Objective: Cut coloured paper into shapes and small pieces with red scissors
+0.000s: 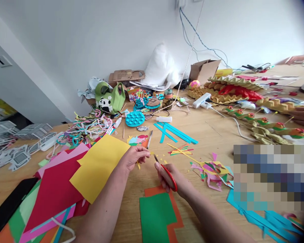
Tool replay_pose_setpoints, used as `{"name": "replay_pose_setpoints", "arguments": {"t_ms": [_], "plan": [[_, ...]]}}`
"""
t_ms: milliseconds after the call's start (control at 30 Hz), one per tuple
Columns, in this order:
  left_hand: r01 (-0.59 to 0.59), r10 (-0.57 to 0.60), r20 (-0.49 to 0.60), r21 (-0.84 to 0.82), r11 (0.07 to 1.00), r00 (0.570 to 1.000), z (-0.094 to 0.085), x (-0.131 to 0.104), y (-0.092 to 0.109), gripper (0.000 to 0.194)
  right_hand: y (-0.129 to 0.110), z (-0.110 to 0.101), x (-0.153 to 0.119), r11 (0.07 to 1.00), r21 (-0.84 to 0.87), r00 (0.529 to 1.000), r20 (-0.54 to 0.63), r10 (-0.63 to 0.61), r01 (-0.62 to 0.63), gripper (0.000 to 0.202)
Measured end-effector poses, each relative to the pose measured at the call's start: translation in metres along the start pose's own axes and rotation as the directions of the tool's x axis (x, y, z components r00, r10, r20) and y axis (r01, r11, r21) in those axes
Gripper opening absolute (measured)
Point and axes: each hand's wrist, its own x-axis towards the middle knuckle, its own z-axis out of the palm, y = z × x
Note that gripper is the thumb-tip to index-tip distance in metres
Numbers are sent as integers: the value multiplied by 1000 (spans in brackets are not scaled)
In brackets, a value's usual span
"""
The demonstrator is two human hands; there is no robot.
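Delicately pinched a tiny yellow paper piece point(152, 153) between the thumb and forefinger of the left hand point(134, 158), with the fingertips drawn together over a pale wooden tabletop point(128, 209). Gripped a pair of red-handled metal scissors point(170, 175) in the right hand point(176, 173), with fingers closed about the handle and blades aimed toward the left fingertips. Could not tell the width of any gap between those blades. Had several small yellow paper scraps point(165, 161) lying just beside the scissors' tip, and a narrow yellow paper strip point(138, 165) poking out below the left hand.

Risked, in all likelihood, a nicked left fingertip, because of such close work with so little paper to hold. Might well have lost the piece among those look-alike scraps through a loosened pinch, or scattered them with a careless brush of the right fingers. Might also have nudged the large yellow paper sheet point(103, 165) with a dragging left wrist, or shifted the green paper sheet point(157, 214) and the orange paper sheet point(152, 192) beneath it with a lowered right hand. Spotted thin red, yellow and green paper strips point(182, 151) farther forward, within reach of a stray sweep.
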Motion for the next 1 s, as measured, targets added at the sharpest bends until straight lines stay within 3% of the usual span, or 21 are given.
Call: {"name": "replay_pose_setpoints", "arguments": {"t_ms": [133, 267, 333, 467, 600, 700, 767, 867, 933, 1000], "plan": [[-7, -1, -67, -112, 994, 998, 0, 2, 0, 29, 7, -1, 4, 977, 212, 998, 66, -12, -3, 65], [-36, 18, -92, -197, 980, 996, 4, 2, 0, 34, 8, -1, 8, 881, 441, 978, 188, 95, -171, 69], [-45, 21, -115, -209, 977, 993, 7, 1, 1, 34, 10, -1, 11, 819, 528, 959, 269, 89, -224, 70], [-58, 20, -159, -240, 969, 987, 11, -1, 4, 33, 15, -4, 17, 706, 649, 898, 439, -42, -284, 71], [-50, 8, -151, -272, 961, 989, 12, -4, 6, 32, 18, -7, 21, 684, 685, 849, 496, -184, -252, 72], [-30, -2, -121, -265, 964, 993, 13, -6, 6, 33, 15, -6, 19, 723, 660, 870, 461, -174, -205, 72], [-24, -5, -109, -262, 965, 994, 16, -6, 4, 35, 12, -4, 16, 776, 613, 917, 380, -124, -149, 71], [-30, 6, -99, -245, 969, 995, 22, -6, 1, 35, 6, 0, 8, 883, 469, 991, 106, -82, 23, 70], [-38, 18, -92, -223, 974, 996, 28, -7, -1, 34, 1, 2, 4, 942, 303, 990, -65, -128, 142, 65], [-38, 18, -96, -215, 976, 995, 34, -8, -3, 33, -2, 2, 1, 970, 164, 978, -138, -157, 179, 62]]}}
